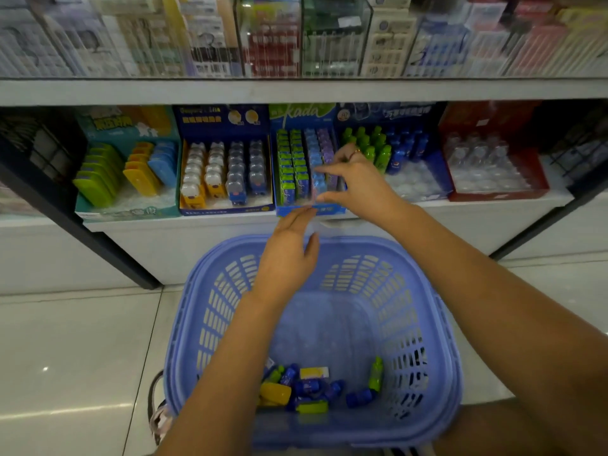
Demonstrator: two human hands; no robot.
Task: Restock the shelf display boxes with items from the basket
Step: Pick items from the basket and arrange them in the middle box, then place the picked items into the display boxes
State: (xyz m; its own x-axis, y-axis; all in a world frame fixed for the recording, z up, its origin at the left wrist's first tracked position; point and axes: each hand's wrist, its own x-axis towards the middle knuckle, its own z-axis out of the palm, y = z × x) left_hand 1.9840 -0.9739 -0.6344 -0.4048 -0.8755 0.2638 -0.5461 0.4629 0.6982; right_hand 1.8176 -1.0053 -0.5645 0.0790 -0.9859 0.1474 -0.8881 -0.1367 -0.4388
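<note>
Right hand (pixel 357 184) pinches a blue packet (pixel 317 185) between thumb and forefinger, front of the kada display box (pixel 329 210) on the shelf. Left hand (pixel 289 251) is flat open, fingertips by the box's front lip. Basket (pixel 442 324) sits just below with loose items (pixel 306 388) inside.

1. Above the Kada box (pixel 309 210), the upper shelf board (pixel 296 92) closes the top. You can enter only from the front, beneath it.
2. Inside the Kada box, the green, blue and purple rows stand packed. Your right hand (pixel 358 182) fills the front of the blue row.
3. Left of the Kada box the bear-dispenser box (pixel 227 210) touches its wall, and right of it the bottle box (pixel 414 179) does too. Neither side leaves a gap.
4. Below the Kada box, your left hand (pixel 289 255) hovers just under its front lip. The basket (pixel 362 241) gapes open there, both forearms crossing its mouth.
5. The loose items (pixel 306 386) crowd the basket's near end, farthest from the Kada box.
</note>
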